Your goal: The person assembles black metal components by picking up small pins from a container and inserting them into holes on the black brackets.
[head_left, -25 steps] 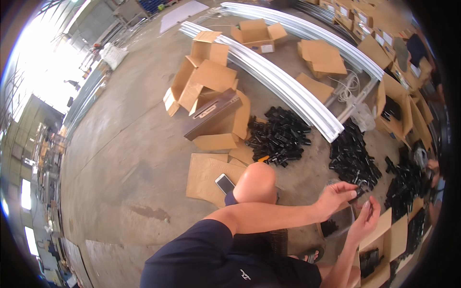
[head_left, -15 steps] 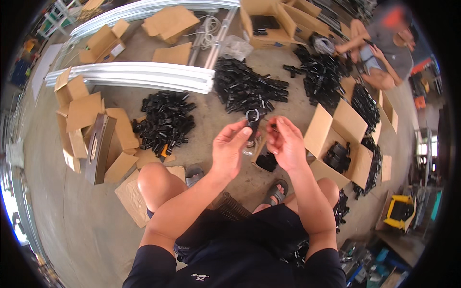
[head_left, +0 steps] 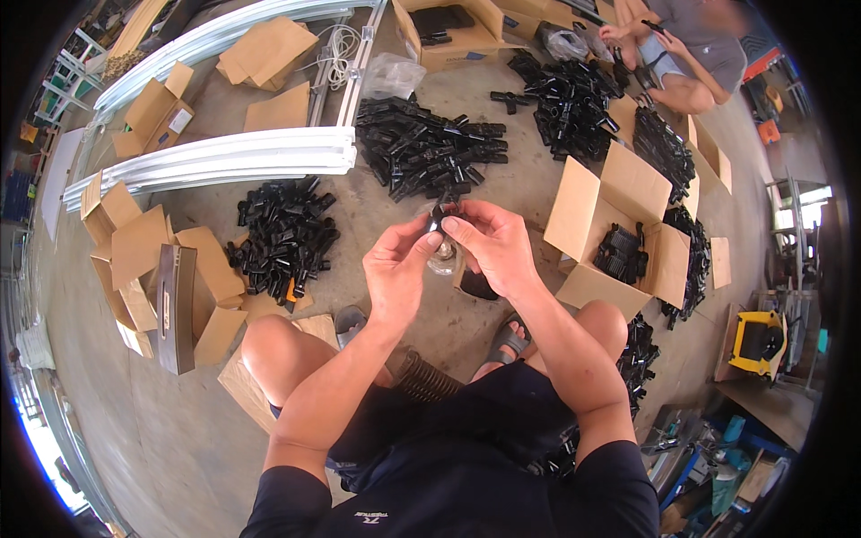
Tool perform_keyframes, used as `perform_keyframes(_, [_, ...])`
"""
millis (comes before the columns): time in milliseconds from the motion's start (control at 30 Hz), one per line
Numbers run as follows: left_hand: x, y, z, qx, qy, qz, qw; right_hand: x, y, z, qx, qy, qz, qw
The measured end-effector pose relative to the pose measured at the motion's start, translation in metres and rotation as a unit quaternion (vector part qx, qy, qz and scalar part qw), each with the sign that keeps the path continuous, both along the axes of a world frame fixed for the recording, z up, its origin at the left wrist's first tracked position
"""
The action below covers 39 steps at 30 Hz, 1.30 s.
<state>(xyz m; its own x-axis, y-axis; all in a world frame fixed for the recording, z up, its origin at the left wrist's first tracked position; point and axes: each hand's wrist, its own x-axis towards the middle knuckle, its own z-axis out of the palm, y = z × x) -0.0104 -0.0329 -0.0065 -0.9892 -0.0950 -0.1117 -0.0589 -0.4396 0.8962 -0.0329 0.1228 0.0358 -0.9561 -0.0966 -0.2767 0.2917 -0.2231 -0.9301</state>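
Observation:
In front of me, between my hands, is a small black plastic fitting (head_left: 439, 218), partly covered by fingers. My left hand (head_left: 393, 273) pinches it from the left between thumb and fingers. From the other side, my right hand (head_left: 499, 249) closes on it too, with the thumb pressed against it. Whether the right fingers also hold a smaller piece is hidden. Below the hands lies clear plastic (head_left: 443, 263), next to a small box of dark parts (head_left: 477, 284) half hidden by my right hand.
Heaps of black fittings lie ahead (head_left: 421, 148), to the left (head_left: 282, 238) and far right (head_left: 574, 103). An open carton (head_left: 567, 204) holding black parts stands at right. Metal rails (head_left: 215, 161) and empty cartons (head_left: 134, 238) occupy the left. Another person (head_left: 691, 54) sits far right.
My right hand has moved left and come together with my left hand on the black fitting. Its ring end, visible before, is now covered. The whole view has shifted slightly.

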Motion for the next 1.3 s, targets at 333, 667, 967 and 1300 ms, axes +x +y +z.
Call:
perform_keyframes(333, [0.001, -0.003, 0.006, 0.055, -0.006, -0.022, 0.998, 0.001, 0.005, 0.012, 0.095, 0.048, 0.006, 0.994])
perform_keyframes(667, [0.003, -0.004, 0.005, 0.051, 0.008, -0.024, 0.998, 0.007, 0.002, 0.007, 0.141, 0.112, -0.003, 0.984])
perform_keyframes(967, [0.004, 0.001, 0.0, 0.121, 0.039, -0.038, 0.991, 0.012, 0.001, 0.013, 0.104, 0.116, -0.021, 0.988])
perform_keyframes(1300, [0.005, 0.002, -0.001, 0.123, 0.033, -0.034, 0.991, 0.011, -0.002, -0.003, 0.109, 0.225, -0.044, 0.967])
